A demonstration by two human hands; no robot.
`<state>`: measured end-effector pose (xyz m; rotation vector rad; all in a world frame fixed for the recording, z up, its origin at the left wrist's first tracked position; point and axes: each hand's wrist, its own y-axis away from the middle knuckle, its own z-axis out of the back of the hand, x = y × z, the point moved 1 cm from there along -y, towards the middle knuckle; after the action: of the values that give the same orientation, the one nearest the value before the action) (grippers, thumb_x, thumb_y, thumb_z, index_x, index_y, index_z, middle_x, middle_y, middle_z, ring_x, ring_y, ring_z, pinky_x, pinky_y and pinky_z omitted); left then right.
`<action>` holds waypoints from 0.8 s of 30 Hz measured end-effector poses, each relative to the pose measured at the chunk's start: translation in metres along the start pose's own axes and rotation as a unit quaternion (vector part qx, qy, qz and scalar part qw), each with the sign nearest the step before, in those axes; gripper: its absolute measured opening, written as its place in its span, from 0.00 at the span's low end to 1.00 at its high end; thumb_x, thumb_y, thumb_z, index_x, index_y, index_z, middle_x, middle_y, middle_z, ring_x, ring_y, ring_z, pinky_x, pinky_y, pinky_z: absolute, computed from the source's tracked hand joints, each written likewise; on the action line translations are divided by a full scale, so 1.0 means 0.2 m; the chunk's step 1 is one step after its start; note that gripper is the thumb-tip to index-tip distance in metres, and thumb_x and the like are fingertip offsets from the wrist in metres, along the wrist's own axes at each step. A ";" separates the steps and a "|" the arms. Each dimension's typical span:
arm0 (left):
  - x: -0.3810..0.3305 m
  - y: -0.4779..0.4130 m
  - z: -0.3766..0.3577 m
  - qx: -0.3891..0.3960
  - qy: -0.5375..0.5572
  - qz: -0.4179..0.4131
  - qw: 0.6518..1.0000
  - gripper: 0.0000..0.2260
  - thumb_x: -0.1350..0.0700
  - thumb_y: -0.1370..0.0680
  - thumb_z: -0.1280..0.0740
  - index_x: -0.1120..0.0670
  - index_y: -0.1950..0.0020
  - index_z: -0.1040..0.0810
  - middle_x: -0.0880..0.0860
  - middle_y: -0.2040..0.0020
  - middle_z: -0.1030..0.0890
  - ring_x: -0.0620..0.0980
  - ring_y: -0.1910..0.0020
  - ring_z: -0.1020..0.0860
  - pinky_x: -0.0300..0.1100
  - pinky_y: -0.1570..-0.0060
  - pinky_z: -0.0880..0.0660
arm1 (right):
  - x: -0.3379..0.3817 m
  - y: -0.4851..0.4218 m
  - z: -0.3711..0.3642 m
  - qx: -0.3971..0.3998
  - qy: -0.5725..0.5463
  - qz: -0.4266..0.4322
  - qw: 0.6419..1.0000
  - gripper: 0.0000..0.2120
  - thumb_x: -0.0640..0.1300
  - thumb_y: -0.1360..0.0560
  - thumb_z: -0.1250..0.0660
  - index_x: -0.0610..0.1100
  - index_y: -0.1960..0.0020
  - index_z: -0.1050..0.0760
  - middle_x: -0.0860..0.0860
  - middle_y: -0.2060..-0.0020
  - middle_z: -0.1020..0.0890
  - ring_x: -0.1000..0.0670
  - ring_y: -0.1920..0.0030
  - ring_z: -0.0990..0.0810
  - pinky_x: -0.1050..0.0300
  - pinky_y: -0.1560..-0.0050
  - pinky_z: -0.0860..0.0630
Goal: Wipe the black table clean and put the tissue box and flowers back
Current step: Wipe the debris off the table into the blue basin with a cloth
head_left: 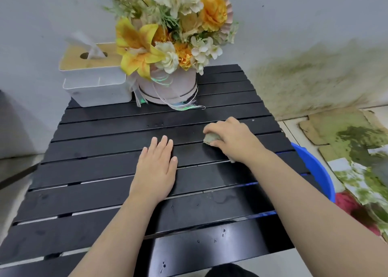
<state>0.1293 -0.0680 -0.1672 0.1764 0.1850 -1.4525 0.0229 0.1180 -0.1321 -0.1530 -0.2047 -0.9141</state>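
Note:
The black slatted table (88,195) fills the middle of the view and looks damp, with small droplets on it. My right hand (233,139) is closed around a greenish cloth (211,138) and presses it on the slats right of centre. My left hand (156,168) lies flat on the table, fingers together, holding nothing. At the table's far edge stands a white tissue box (95,80) with a wooden lid and a tissue sticking up. Right beside it is a pale round box of yellow and cream flowers (170,88), with ribbon trailing onto the slats.
A blue plastic basin (317,169) sits on the floor off the table's right edge. Torn cardboard and mouldy paper (354,142) lie beyond it, below a stained wall. A dark bar (17,177) is at the left.

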 end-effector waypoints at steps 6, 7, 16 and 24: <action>0.00 0.00 -0.01 0.001 0.004 0.006 1.000 0.30 0.45 0.25 0.64 0.53 0.25 0.49 0.49 0.23 0.48 0.51 0.24 0.54 0.48 0.26 0.54 | 0.01 -0.02 -0.02 -0.097 0.137 0.052 0.984 0.08 0.43 0.34 0.25 0.46 0.59 0.23 0.50 0.64 0.20 0.42 0.58 0.24 0.53 0.64 0.34; -0.01 0.00 0.00 0.002 0.006 0.008 1.000 0.29 0.46 0.25 0.62 0.53 0.25 0.49 0.49 0.23 0.49 0.51 0.24 0.54 0.48 0.26 0.54 | 0.02 -0.01 -0.02 -0.114 0.151 0.053 0.981 0.05 0.41 0.34 0.28 0.46 0.61 0.24 0.50 0.65 0.21 0.42 0.60 0.24 0.53 0.65 0.34; -0.01 0.01 -0.01 0.005 0.008 0.016 1.000 0.24 0.48 0.20 0.58 0.52 0.24 0.51 0.49 0.22 0.52 0.50 0.24 0.57 0.47 0.26 0.58 | 0.25 -0.09 -0.08 -0.118 0.114 0.118 0.979 0.11 0.36 0.41 0.26 0.48 0.64 0.24 0.51 0.64 0.20 0.42 0.58 0.22 0.51 0.63 0.33; -0.01 0.00 -0.01 0.007 0.012 0.025 1.000 0.23 0.50 0.19 0.55 0.53 0.24 0.53 0.49 0.22 0.53 0.50 0.24 0.58 0.48 0.26 0.58 | 0.29 -0.09 -0.10 -0.114 0.125 0.067 0.983 0.08 0.38 0.39 0.28 0.47 0.62 0.22 0.50 0.65 0.20 0.42 0.57 0.24 0.50 0.61 0.34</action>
<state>0.1288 -0.0650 -0.1689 0.2079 0.1884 -1.4035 0.0444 0.0584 -0.1363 -0.2594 0.1437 -0.8124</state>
